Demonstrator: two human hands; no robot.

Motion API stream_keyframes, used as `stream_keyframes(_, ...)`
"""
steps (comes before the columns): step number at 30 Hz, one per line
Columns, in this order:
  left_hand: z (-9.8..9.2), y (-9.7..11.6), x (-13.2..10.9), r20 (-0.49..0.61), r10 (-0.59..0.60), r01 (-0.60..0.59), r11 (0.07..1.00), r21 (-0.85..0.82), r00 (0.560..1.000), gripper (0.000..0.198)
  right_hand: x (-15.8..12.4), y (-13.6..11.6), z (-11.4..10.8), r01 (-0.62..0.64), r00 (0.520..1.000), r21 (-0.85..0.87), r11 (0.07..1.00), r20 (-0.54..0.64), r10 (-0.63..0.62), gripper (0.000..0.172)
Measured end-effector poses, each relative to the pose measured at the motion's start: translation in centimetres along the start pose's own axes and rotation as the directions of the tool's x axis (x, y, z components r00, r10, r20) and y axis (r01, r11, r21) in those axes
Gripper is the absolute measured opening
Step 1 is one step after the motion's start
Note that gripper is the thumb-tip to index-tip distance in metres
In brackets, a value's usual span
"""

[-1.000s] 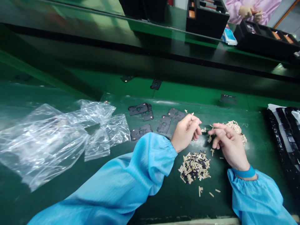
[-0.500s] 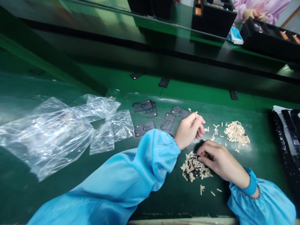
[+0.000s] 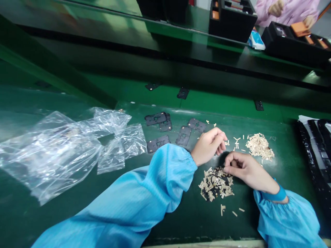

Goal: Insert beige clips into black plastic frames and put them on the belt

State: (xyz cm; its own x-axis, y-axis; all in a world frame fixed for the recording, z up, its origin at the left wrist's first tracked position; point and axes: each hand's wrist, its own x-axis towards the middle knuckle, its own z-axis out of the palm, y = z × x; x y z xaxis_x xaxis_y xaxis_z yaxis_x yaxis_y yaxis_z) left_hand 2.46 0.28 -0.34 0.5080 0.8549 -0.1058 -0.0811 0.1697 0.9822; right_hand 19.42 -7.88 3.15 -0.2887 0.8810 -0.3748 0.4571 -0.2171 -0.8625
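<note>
My left hand [image 3: 210, 144] is held over the green table with its fingers curled together; whatever they pinch is hidden or too small to name. Just right of it, my right hand [image 3: 240, 168] has thumb and forefinger closed at the upper right edge of a mixed pile [image 3: 216, 184] of small beige strips and tiny black parts. What sits between those fingertips cannot be made out. Farther right lies a second pile [image 3: 260, 146] of beige pieces. A few loose beige strips [image 3: 236, 142] are scattered between my hands and that pile.
Several flat black plastic plates [image 3: 158, 143] lie left of my left hand. Clear plastic bags [image 3: 64, 151] spread over the left side. Black trays [image 3: 314, 148] stand at the right edge. Beyond the raised shelf, a person in pink sleeves handles an orange piece [image 3: 300, 29] above black boxes [image 3: 232, 20].
My right hand has lifted slightly and shifted right from the mixed pile, uncovering more of it. My left hand stays nearly still. The person across has picked up an orange piece.
</note>
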Motion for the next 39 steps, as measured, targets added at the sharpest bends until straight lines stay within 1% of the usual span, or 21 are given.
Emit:
stream_keyframes(1, -0.2, 0.1, 0.0, 0.078, -0.005, -0.001, 0.997, 0.081, 0.997, 0.023, 0.1, 0.1, -0.3, -0.033, 0.999, 0.077, 0.996, -0.006, 0.033, 0.022)
stream_keyframes(3, -0.6, 0.5, -0.1, 0.223, -0.024, -0.032, 0.969, 0.245, 0.975, 0.025, 0.3, 0.4, -0.7, -0.055, 0.996, 0.218, 0.974, -0.051, 0.067, 0.033)
stream_keyframes(5, -0.9, 0.8, -0.1, 0.298, -0.025, -0.082, 0.936, 0.341, 0.954, 0.026, 0.5, 0.6, -0.8, -0.052, 0.989, 0.315, 0.948, -0.113, 0.092, 0.04)
stream_keyframes(7, -1.2, 1.1, -0.1, 0.329, -0.013, -0.114, 0.925, 0.363, 0.944, 0.021, 0.7, 0.8, -0.7, -0.055, 0.981, 0.366, 0.929, -0.152, 0.118, 0.042)
stream_keyframes(9, -1.4, 1.1, 0.0, 0.359, -0.028, -0.103, 0.935, 0.341, 0.933, 0.016, 0.8, 0.9, -0.6, -0.057, 0.978, 0.387, 0.92, -0.164, 0.129, 0.043)
stream_keyframes(14, -1.9, 0.4, 0.5, 0.413, -0.166, 0.095, 0.978, 0.188, 0.895, 0.018, 0.9, 1.1, -0.6, -0.036, 0.972, 0.4, 0.916, -0.199, 0.125, 0.043)
stream_keyframes(16, -2.0, 0.3, 0.6, 0.407, -0.179, 0.127, 0.98, 0.151, 0.896, 0.019, 0.9, 1.2, -0.7, -0.038, 0.97, 0.441, 0.896, -0.2, 0.139, 0.042)
stream_keyframes(18, -2.2, 0.4, 0.6, 0.407, -0.183, 0.121, 0.977, 0.174, 0.895, 0.017, 0.9, 1.3, -0.9, -0.029, 0.968, 0.504, 0.863, -0.201, 0.151, 0.041)
stream_keyframes(20, -2.3, 0.8, 0.6, 0.437, -0.174, 0.062, 0.964, 0.259, 0.883, 0.016, 0.9, 1.4, -1.0, -0.016, 0.968, 0.557, 0.83, -0.199, 0.152, 0.04)
stream_keyframes(22, -2.3, 1.3, 0.5, 0.508, -0.148, -0.043, 0.938, 0.345, 0.848, 0.023, 0.9, 1.4, -1.2, -0.008, 0.969, 0.586, 0.81, -0.194, 0.15, 0.039)
stream_keyframes(23, -2.3, 1.5, 0.5, 0.546, -0.148, -0.076, 0.927, 0.367, 0.825, 0.026, 0.9, 1.4, -1.2, -0.007, 0.97, 0.594, 0.804, -0.192, 0.15, 0.039)
stream_keyframes(24, -2.3, 1.6, 0.4, 0.577, -0.166, -0.077, 0.925, 0.373, 0.8, 0.027, 0.9, 1.4, -1.2, -0.005, 0.97, 0.599, 0.801, -0.192, 0.15, 0.039)
stream_keyframes(25, -2.3, 1.7, 0.4, 0.595, -0.2, -0.043, 0.928, 0.369, 0.778, 0.026, 0.9, 1.5, -1.2, -0.002, 0.97, 0.602, 0.798, -0.193, 0.148, 0.039)
stream_keyframes(26, -2.3, 1.7, 0.4, 0.597, -0.245, 0.018, 0.933, 0.359, 0.764, 0.022, 0.9, 1.5, -1.2, 0.001, 0.97, 0.604, 0.797, -0.193, 0.145, 0.038)
stream_keyframes(27, -2.2, 1.6, 0.3, 0.582, -0.285, 0.09, 0.936, 0.341, 0.762, 0.018, 0.9, 1.6, -1.1, 0.004, 0.971, 0.604, 0.797, -0.192, 0.141, 0.038)
stream_keyframes(28, -2.2, 1.5, 0.3, 0.55, -0.31, 0.15, 0.937, 0.315, 0.775, 0.014, 0.9, 1.6, -1.1, 0.004, 0.972, 0.601, 0.799, -0.191, 0.139, 0.037)
stream_keyframes(29, -2.1, 1.4, 0.3, 0.507, -0.313, 0.185, 0.94, 0.288, 0.803, 0.011, 1.0, 1.6, -1.0, 0.001, 0.971, 0.594, 0.804, -0.192, 0.14, 0.037)
stream_keyframes(31, -1.9, 1.3, 0.4, 0.397, -0.272, 0.18, 0.951, 0.253, 0.876, 0.009, 1.0, 1.5, -0.8, -0.004, 0.965, 0.566, 0.824, -0.212, 0.151, 0.036)
stream_keyframes(33, -1.7, 1.2, 0.4, 0.321, -0.217, 0.141, 0.96, 0.243, 0.922, 0.01, 1.1, 1.3, -0.7, -0.004, 0.952, 0.528, 0.849, -0.257, 0.164, 0.037)
stream_keyframes(36, -1.4, 1.2, 0.3, 0.286, -0.188, 0.127, 0.967, 0.22, 0.94, 0.013, 1.2, 0.9, -0.4, 0.008, 0.933, 0.485, 0.874, -0.317, 0.167, 0.04)
stream_keyframes(39, -1.1, 1.1, 0.2, 0.267, -0.173, 0.117, 0.97, 0.211, 0.948, 0.014, 1.3, 0.8, -0.2, 0.017, 0.926, 0.449, 0.893, -0.343, 0.155, 0.043)
